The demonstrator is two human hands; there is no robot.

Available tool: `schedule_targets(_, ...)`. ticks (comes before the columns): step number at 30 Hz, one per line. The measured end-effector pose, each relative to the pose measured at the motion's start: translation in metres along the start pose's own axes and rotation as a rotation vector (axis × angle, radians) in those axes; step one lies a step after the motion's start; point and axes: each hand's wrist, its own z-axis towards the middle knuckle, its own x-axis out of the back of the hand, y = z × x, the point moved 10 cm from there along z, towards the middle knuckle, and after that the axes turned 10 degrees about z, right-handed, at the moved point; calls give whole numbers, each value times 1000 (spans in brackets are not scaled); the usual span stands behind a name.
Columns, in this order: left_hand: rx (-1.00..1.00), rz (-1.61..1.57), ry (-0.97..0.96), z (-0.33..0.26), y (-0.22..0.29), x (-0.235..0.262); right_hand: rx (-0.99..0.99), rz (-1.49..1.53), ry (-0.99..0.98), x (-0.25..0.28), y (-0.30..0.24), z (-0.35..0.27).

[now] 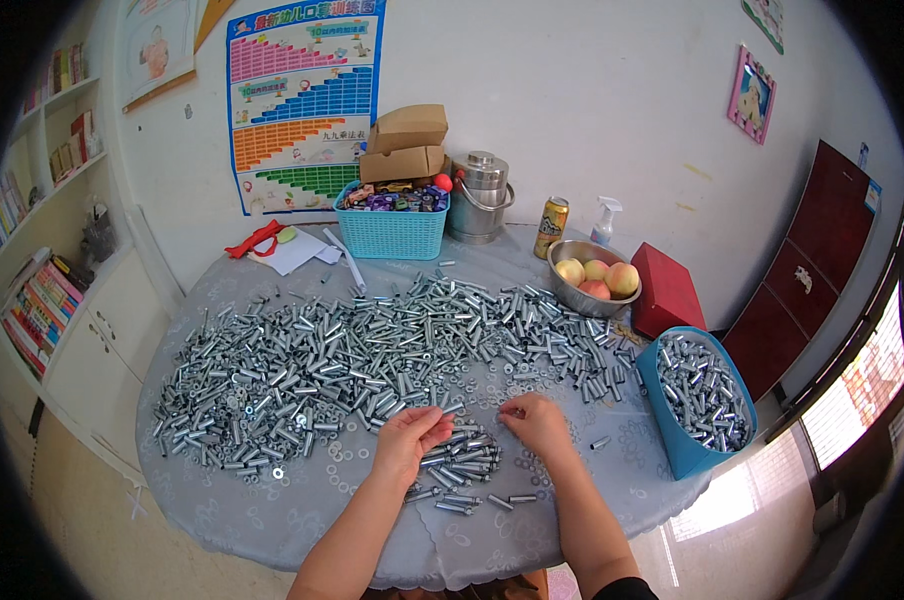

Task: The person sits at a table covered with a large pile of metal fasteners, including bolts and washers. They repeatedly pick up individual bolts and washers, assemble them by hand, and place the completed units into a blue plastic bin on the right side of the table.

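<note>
My left hand (413,440) is closed in a pinch around a short silvery expansion bolt (453,408), whose end sticks out to the right past the fingertips. To its right, my right hand (535,423) has thumb and forefinger pressed together; whatever they hold is too small to make out. The two hands are apart. Between the forearms lies a small heap of expansion bolts (460,462), with a few single ones nearer the table's front edge. A broad pile of loose metal sleeves and bolts (312,345) spreads beyond both hands. Flat washers (342,468) lie scattered around my left hand.
A blue tub (649,372) full of metal parts stands on the right. Farther back are a red box (669,290), a steel bowl (604,308) of peaches, a can (551,228), a spray bottle (606,220), a metal pail (480,200) and a turquoise basket (392,235) of small packets.
</note>
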Motion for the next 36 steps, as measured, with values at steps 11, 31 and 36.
schedule_targets(11,1,13,6,-1,2,-1,316,-138,163,4,-25,1)
schedule_targets(31,7,14,2,0,-1,0,299,-115,158,-1,-21,5)
schedule_targets(36,6,24,10,-1,-1,1,347,-200,131,-4,-30,-1)
